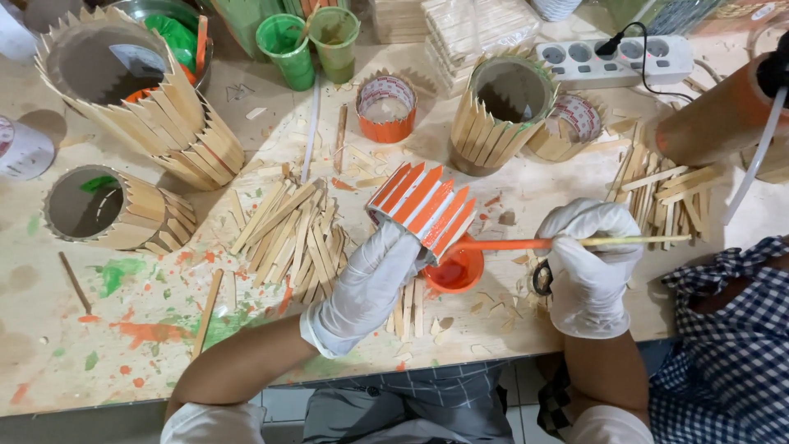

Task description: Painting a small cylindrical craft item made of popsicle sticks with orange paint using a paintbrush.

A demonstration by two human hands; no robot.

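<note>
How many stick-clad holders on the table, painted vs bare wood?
Painted orange: 1, in the left hand
Bare wood: 3
Total: 4
The right hand holds the brush.

paint-splattered table [123, 329] | loose wooden sticks [288, 230] | power strip [616, 62]

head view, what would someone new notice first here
At centre, the gloved left hand holds a stick-clad holder painted bright orange. The gloved right hand holds a brush whose orange end reaches a small cup of orange paint beneath the holder. Bare wooden holders stand at upper left, loose sticks lie between.
</note>
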